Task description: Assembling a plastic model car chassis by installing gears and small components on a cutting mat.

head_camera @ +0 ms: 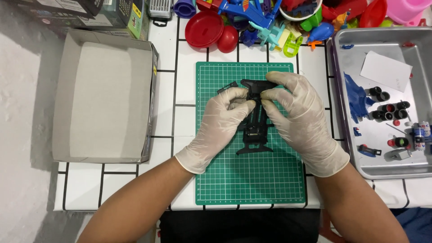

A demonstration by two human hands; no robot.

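Nearest the camera, two bare forearms reach forward over the edge of a white tabletop (135,189) crossed by black grid lines. Both hands wear pale, thin gloves. They meet above a green cutting mat (252,180) printed with a fine white grid, which lies flat in the middle of the tabletop.

The left hand (220,123) is curled, its fingertips pinched against the left side of a black plastic toy chassis (255,130) that sits on the mat. The right hand (294,117) is curled as well, thumb and forefinger closed on the upper part of the same black piece, just where the left fingertips press; the two hands touch each other there. The chassis runs lengthwise away from the person, its near end flaring into a wider bar that rests on the mat, its far end partly hidden beneath the fingers. A small black part (227,87) lies on the mat just beyond the left hand.

To the left, well apart from the mat, an open grey cardboard box (103,94) lies with its inside showing. To the right, just beside the mat, a metal tray (382,45) holds a white slip of paper (385,70), blue plastic pieces (356,99), several small black and red wheels (390,108) and other small bits.

Farthest off, along the back edge, a heap of coloured plastic toys (270,22) includes a red round lid (204,29) and a pink vessel.
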